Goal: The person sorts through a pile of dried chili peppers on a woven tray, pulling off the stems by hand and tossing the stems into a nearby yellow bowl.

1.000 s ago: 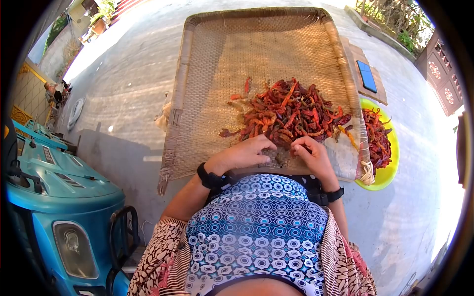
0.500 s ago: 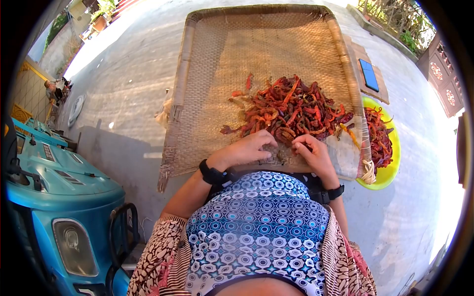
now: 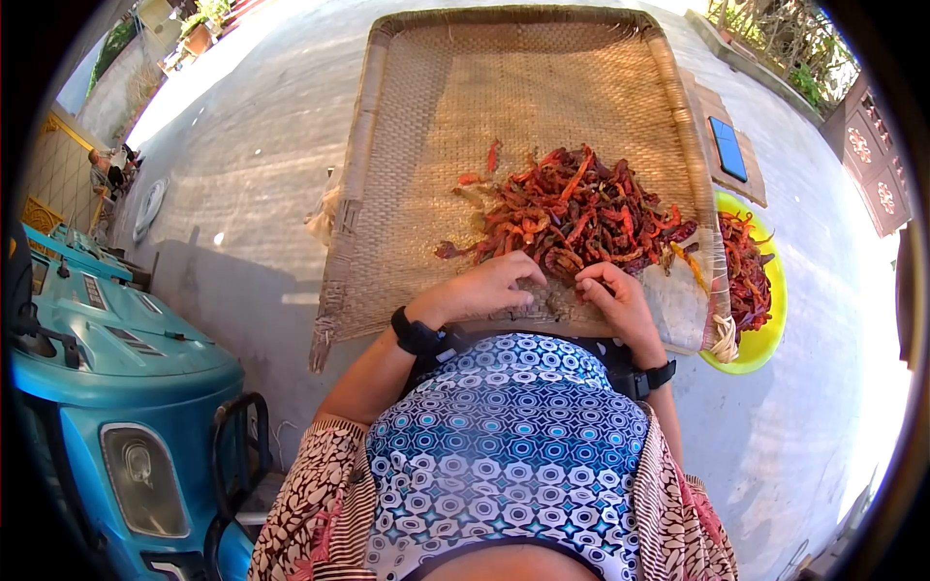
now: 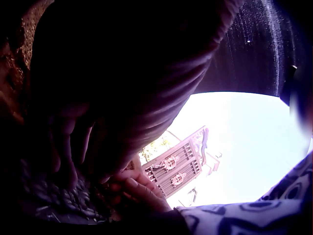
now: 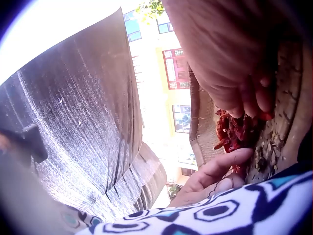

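Dried red peppers (image 3: 581,208) lie heaped on the near half of a woven tray (image 3: 417,145). My left hand (image 3: 489,288) is at the heap's near edge, fingers loosely bent, nothing visibly held; the right wrist view shows its fingers (image 5: 222,166) beside the peppers. Across a small gap, my right hand (image 3: 622,308) has thumb and forefinger together; a bit of red pepper (image 5: 266,116) shows at its fingertips in the right wrist view. Small pale seeds (image 4: 73,198) lie beneath the left fingers. The left wrist view is very dark.
A yellow-green basin (image 3: 765,334) with more red peppers stands against the tray's right side. Beyond it a phone (image 3: 728,148) lies on cardboard (image 3: 756,182). A blue vehicle (image 3: 145,387) is at the left; a person sits far behind it.
The tray and peppers sit slightly higher and further right in the head view. Both hands stay at the near edge of the heap, with only small finger shifts.
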`<state>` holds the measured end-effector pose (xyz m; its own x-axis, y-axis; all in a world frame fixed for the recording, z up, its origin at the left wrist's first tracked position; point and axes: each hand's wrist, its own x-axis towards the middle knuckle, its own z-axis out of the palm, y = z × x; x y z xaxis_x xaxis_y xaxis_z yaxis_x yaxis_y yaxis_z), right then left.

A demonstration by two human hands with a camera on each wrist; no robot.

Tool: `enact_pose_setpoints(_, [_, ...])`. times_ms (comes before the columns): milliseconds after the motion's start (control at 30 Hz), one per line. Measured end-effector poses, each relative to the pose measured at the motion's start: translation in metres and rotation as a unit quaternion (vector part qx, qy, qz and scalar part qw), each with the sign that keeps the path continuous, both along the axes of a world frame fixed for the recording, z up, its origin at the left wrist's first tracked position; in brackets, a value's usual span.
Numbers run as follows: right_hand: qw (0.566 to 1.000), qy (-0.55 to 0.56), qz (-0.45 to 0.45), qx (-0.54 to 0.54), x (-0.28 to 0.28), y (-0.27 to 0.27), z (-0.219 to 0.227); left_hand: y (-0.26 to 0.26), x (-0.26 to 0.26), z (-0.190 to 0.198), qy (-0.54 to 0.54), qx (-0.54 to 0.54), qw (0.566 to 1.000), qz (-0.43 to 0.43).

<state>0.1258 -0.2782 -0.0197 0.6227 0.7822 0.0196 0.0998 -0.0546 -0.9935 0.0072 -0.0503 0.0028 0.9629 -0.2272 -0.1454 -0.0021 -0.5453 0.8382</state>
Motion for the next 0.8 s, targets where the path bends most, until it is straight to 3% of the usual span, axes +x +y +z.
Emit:
enact_pose_setpoints(200, [1.0, 0.006, -0.002, 0.006, -0.001, -0.001, 0.001, 0.006, 0.004, -0.01, -0.014, -0.009, 1.0, -0.007])
enact_pose_setpoints(300, [1.0, 0.0, -0.005, 0.002, -0.001, -0.001, 0.004, 0.006, 0.003, -0.006, 0.065, -0.087, 0.994, 0.028])
enact_pose_setpoints(700, [1.0, 0.024, -0.01, 0.011, 0.001, 0.001, -0.002, 0.014, 0.003, -0.003, 0.154, -0.151, 0.972, 0.09])
enact_pose_setpoints(800, [0.999, 0.031, -0.01, 0.016, 0.001, 0.001, -0.003, 0.014, 0.003, -0.009, 0.138, -0.209, 0.962, 0.111])
